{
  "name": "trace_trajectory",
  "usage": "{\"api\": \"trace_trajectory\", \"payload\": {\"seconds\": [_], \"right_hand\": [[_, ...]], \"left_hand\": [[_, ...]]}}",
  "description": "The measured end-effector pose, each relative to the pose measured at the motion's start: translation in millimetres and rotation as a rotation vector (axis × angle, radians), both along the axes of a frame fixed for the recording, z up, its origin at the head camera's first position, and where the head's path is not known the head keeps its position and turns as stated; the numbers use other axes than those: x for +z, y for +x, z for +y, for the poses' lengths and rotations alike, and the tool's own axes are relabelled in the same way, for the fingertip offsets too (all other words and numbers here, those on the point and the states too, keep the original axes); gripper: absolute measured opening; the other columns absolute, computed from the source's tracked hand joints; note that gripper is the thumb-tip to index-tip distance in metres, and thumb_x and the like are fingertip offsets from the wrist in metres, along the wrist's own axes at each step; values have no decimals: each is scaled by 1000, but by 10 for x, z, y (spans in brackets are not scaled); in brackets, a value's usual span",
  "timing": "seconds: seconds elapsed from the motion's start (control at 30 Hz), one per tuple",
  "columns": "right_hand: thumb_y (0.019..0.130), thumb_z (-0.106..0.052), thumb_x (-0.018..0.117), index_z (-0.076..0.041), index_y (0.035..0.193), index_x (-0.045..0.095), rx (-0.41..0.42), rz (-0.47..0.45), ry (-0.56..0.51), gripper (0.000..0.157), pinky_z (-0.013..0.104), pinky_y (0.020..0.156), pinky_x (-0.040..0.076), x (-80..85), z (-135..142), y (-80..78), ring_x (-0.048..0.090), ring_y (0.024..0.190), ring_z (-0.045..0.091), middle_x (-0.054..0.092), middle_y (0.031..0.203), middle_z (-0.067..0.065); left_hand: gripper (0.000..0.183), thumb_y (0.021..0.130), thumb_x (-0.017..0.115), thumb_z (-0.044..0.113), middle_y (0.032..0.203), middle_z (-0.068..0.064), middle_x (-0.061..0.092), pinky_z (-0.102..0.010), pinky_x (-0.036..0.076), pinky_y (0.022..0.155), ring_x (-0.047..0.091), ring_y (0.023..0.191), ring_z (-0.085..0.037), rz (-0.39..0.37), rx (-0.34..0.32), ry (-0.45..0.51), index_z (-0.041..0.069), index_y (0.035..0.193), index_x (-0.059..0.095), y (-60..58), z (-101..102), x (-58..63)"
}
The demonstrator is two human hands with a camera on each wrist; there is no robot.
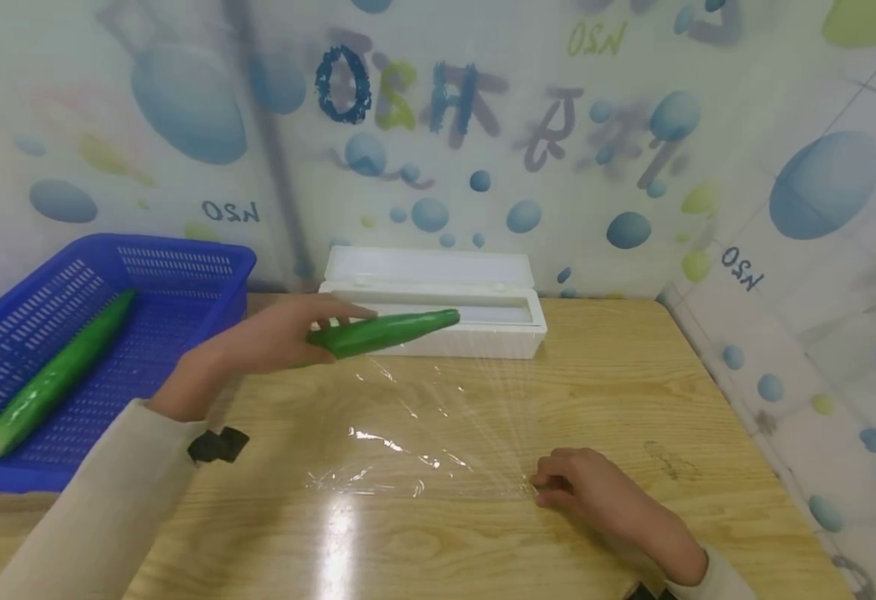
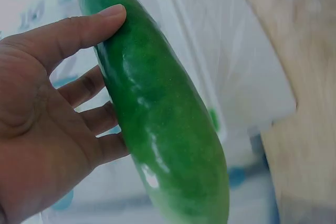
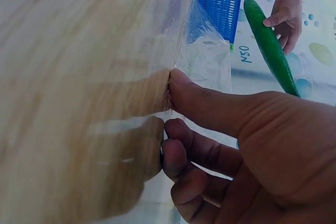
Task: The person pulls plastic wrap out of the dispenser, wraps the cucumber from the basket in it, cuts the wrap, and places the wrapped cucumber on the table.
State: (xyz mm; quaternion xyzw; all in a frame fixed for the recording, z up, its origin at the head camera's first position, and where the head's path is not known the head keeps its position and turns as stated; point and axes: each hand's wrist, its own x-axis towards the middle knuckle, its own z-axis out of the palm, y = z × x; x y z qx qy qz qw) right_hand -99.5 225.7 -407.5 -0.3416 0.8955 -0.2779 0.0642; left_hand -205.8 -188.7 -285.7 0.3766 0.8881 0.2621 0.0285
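My left hand [image 1: 276,335] holds a green cucumber [image 1: 388,332] in the air, in front of the white box. In the left wrist view the thumb lies across the cucumber [image 2: 163,114] and the fingertips meet its other side. A sheet of clear cling film [image 1: 438,408] runs from the white dispenser box [image 1: 475,343] towards me over the table. At the film's near right corner, my right hand [image 1: 603,496] pinches its edge between thumb and fingers. The right wrist view shows those fingertips low at the tabletop, beside the film [image 3: 205,64].
A blue plastic basket [image 1: 238,287] stands at the left with another cucumber [image 1: 62,375] lying in it. The box's lid [image 1: 430,265] is raised against the patterned wall covering [image 1: 513,175]. More of that covering borders the wooden table [image 1: 618,375] on the right.
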Motion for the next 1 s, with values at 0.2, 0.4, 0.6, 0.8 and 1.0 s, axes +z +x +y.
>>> {"api": "trace_trajectory", "payload": {"seconds": [0.2, 0.4, 0.6, 0.8, 1.0], "right_hand": [[84, -16, 73, -21, 89, 68, -5, -9, 14, 8, 20, 59, 45, -12, 5, -9, 49, 68, -3, 58, 82, -16], [84, -17, 72, -21, 89, 67, -4, -27, 18, 8, 20, 59, 45, -3, 8, -12, 50, 69, -3, 58, 83, -16], [84, -15, 73, -20, 88, 67, 8, -10, -2, 9, 20, 60, 46, -13, 12, -8, 51, 69, -3, 59, 83, -15], [83, -15, 74, -19, 89, 68, -7, -13, 15, 9, 20, 60, 46, 3, 16, -5, 50, 69, -3, 58, 82, -16], [84, -15, 73, -18, 92, 69, -9, -27, 28, 10, 20, 61, 47, 14, 17, -7, 52, 71, -3, 59, 84, -14]], "left_hand": [[60, 75, 76, -2, 104, 0, 62, -38, 47, 77, 55, 89, -17, -5, -58, -9, 14, 130, 60, 70, 271, -186], [64, 74, 76, -3, 109, -1, 61, -38, 48, 83, 56, 96, -17, -58, -93, -13, 16, 132, 58, 130, 463, -292], [66, 73, 78, -2, 111, -1, 61, -36, 47, 86, 55, 100, -18, -57, -125, -29, 16, 134, 57, 182, 622, -387], [66, 75, 77, 0, 112, 2, 60, -36, 46, 87, 55, 100, -16, -96, -143, -79, 20, 134, 57, 247, 789, -533], [65, 73, 77, -3, 110, 3, 60, -37, 45, 90, 55, 100, -16, -186, -145, -72, 20, 131, 59, 318, 915, -646]]}}
